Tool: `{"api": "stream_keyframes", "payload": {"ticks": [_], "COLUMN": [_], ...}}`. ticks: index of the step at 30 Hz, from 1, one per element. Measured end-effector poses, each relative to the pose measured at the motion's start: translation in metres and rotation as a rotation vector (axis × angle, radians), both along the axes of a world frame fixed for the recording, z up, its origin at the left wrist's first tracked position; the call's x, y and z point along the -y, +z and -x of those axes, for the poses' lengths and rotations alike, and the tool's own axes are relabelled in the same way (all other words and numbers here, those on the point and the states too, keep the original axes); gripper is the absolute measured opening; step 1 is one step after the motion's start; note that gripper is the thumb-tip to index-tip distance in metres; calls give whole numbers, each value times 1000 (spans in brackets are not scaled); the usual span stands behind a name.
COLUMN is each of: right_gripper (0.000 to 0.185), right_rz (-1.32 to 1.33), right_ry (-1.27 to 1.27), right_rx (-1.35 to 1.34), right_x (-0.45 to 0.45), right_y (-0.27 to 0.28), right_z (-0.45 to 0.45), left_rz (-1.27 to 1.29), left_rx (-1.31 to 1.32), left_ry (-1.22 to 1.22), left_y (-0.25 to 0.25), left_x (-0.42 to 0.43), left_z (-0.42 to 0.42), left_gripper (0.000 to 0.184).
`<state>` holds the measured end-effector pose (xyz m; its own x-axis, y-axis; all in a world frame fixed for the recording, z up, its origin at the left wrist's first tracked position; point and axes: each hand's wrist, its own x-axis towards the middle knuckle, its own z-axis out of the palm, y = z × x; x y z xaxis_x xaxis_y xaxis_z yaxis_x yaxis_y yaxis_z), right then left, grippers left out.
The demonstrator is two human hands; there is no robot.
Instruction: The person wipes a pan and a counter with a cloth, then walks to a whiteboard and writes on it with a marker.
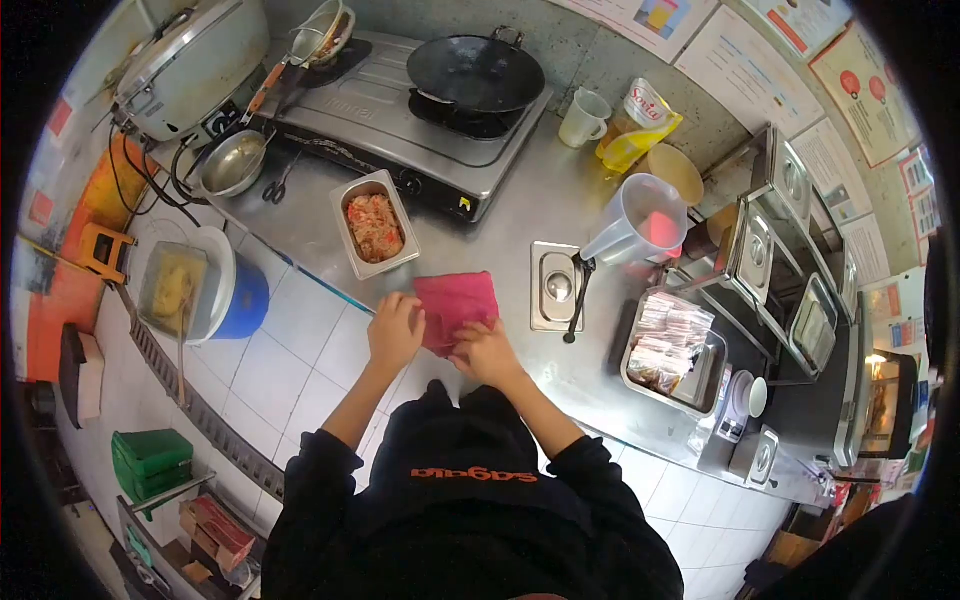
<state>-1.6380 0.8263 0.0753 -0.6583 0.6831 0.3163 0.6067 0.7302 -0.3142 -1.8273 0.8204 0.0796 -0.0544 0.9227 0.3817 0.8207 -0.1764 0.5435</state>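
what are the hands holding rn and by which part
A pink cloth: the left hand is at its left edge, the right hand at its near right part. Whether they grip it or merely touch it can't be told.

The right hand point(488, 354) hides part of the pink cloth point(460, 296); what lies beneath the steel lid point(557, 270) is concealed. The sachets' point(672, 335) contents and the wall notice's point(750, 75) print are too small to make out. The top edge crops a poster point(645, 22).
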Motion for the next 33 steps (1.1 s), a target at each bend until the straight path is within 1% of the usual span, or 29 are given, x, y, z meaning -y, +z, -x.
{"api": "stream_keyframes", "payload": {"ticks": [1,2,4,7,8,11,13,14,16,17,20,21,24,25,27,28,30,31,33], "right_gripper": [16,18,23,27,28,30,32,31,29,22,17,17,22,22,22,24,28,29,32], "right_rz": [34,97,231,336,371,500,618,594,543,459,242,146,-1,18,57,115,235,297,397], "right_ry": [11,-143,-461,-818,-828,-823,-770,-788,-821,-800,-515,-409,-69,-29,55,-64,-310,-396,-550], "right_rx": [34,12,-33,19,11,-45,-119,-171,-277,-350,-358,-271,58,-6,-131,-211,-374,-277,-88], "right_x": [1,-1,-1,-14,-14,-15,-20,-22,-30,-30,-31,-26,-4,2,11,8,4,4,-5], "right_y": [-3,-6,-8,-19,-22,-36,-42,-40,-31,-12,4,7,-20,-16,0,-5,-18,-18,-18], "right_z": [3,4,3,-6,-7,-13,-21,-24,-28,-26,-24,-21,-19,-19,-19,-22,-27,-29,-30], "left_rz": [53,106,118,171,192,218,174,152,269,327,183,164,-74,-180,168,344,359,365,252], "left_rx": [1,3,-28,-121,-161,-252,-207,-185,-95,-49,55,69,-229,-388,-446,-469,-462,-463,-457], "left_ry": [-26,-51,-151,-342,-410,-508,-547,-565,-714,-787,-630,-525,-430,-517,-709,-800,-742,-711,-831], "left_y": [-3,-5,-6,-12,-15,-20,-20,-19,-13,-8,1,0,17,12,14,15,14,15,-8], "left_x": [0,0,-1,-4,-5,-7,-7,-6,-3,-2,-7,-13,-37,-46,-55,-61,-75,-81,-89], "left_z": [4,7,6,5,5,10,7,5,0,-3,-13,-17,-26,-26,-19,-18,-23,-27,-40], "left_gripper": [18,20,24,29,31,25,22,21,19,18,19,22,25,30,33,35,40,42,40]}}
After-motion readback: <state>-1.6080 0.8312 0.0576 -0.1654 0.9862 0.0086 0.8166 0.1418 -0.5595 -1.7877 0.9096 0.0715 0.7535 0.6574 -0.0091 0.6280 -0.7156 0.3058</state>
